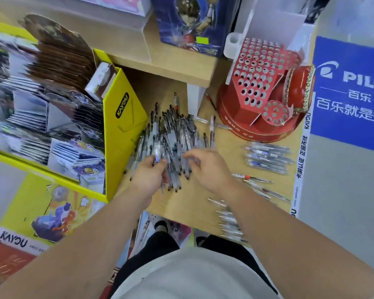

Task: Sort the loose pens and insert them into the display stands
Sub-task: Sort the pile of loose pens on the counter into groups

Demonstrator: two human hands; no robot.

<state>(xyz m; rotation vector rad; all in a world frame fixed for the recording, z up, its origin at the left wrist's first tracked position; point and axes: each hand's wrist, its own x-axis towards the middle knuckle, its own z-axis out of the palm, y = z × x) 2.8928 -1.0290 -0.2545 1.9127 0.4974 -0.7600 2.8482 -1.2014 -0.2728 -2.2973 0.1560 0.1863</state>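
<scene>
A big heap of clear-barrelled pens [173, 134] lies on the wooden shelf [194, 203], next to the yellow box. My left hand [148, 175] grips a few pens at the heap's near edge, one with a blue part showing at my fingertips. My right hand [207, 167] reaches over the heap with curled fingers on the pens; whether it holds one is blurred. The red display stand [257, 83] with many empty holes stands at the back right. Sorted rows lie to the right: blue pens [268, 157], red pens [255, 180] and a clear-pen row [229, 223].
A yellow KAYOU card box [119, 130] full of card packs walls the left side. A white divider [193, 98] and boxed goods stand behind the heap. A blue Pilot sign [350, 93] is at the right. The shelf's front edge runs just before my legs.
</scene>
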